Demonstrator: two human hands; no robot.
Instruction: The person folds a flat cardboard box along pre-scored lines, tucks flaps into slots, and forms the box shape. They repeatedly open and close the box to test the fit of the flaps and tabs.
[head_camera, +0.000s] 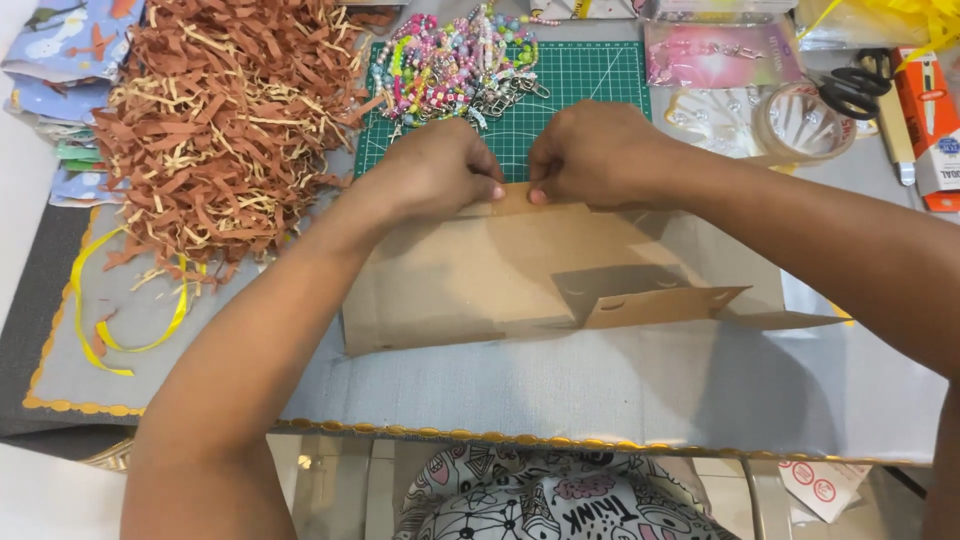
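I have my left hand (435, 168) and right hand (592, 155) both pinched shut on the far edge of the flat cardboard box (520, 270), which lies on the grey table (600, 385). It looks light and stiff, best held along folds. Shredded paper (225, 120) and beaded keychains (455, 65) crowd the back.

Flat box blank (470, 270) of matt brown cardboard, smooth, its far edge pinched by the left hand (440, 170) and the right hand (590, 155); grey table cover (560, 385), matt woven cloth with a scalloped gold trim; shredded filler (220, 120), crinkled brown and cream paper, rough and matt; cutting mat (590, 75), green, matt, gridded; bead chains (455, 60), glossy plastic with metal clasps; tape roll (800, 125), clear and shiny; ribbon (120, 310), yellow, satin-glossy
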